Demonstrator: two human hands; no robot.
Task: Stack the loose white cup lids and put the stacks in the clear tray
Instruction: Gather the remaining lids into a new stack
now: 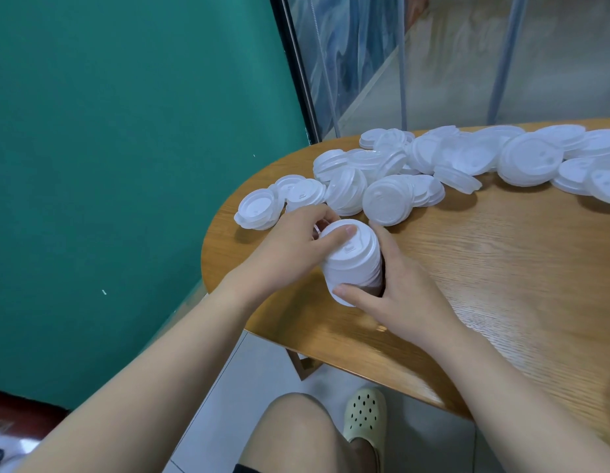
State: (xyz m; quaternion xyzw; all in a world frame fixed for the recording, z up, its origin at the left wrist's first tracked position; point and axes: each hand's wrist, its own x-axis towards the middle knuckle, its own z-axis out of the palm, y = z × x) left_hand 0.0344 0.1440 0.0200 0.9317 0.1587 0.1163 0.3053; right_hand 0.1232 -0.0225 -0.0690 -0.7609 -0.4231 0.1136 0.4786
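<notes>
A: Cup lids (467, 158), loose ones, spread in a long heap over the wooden table (501, 268), on the far side of the stack (353, 261). No clear tray shows.

B: And the stack itself?

A: Near the table's rounded end. The left hand (290, 247) holds it, thumb pressed on the top lid; the right hand (395, 285) grips its base from the other side.

B: To do this well?

A: I'd square the rims, press evenly from above and keep the base steady so nothing tilts.

No text, label, brand or number can be read on any surface; none legible anywhere.
</notes>
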